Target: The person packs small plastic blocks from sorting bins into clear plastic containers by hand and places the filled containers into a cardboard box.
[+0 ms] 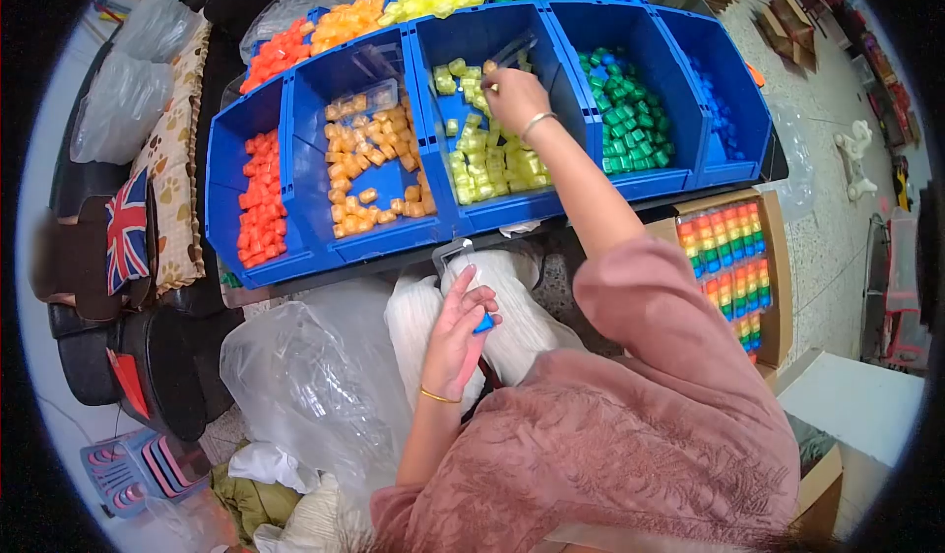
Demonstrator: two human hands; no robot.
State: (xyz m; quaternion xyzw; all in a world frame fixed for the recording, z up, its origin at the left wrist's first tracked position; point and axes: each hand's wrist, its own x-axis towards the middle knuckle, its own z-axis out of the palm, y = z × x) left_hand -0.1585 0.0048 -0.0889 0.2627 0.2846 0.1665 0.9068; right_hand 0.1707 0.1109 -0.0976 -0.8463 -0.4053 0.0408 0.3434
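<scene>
My left hand (460,334) is over my lap, its fingers closed around a clear plastic case (452,252) whose end sticks out beyond the fingertips. A blue cube (483,324) shows beside the palm, partly covered by the fingers. My right hand (517,102) reaches into the middle blue bin, above the pale yellow cubes (482,167). Its fingers are bent together; a small orange spot shows at the fingertips, but what they pinch is unclear. Left of that bin lie orange cubes (366,167); to its right are green cubes (630,120).
Red cubes (262,198) fill the leftmost bin and blue cubes (717,110) the rightmost. Behind, a second row holds more coloured cubes. A cardboard box (778,287) at my right contains rainbow-coloured packs (728,258). Clear plastic bags (305,376) lie to my left.
</scene>
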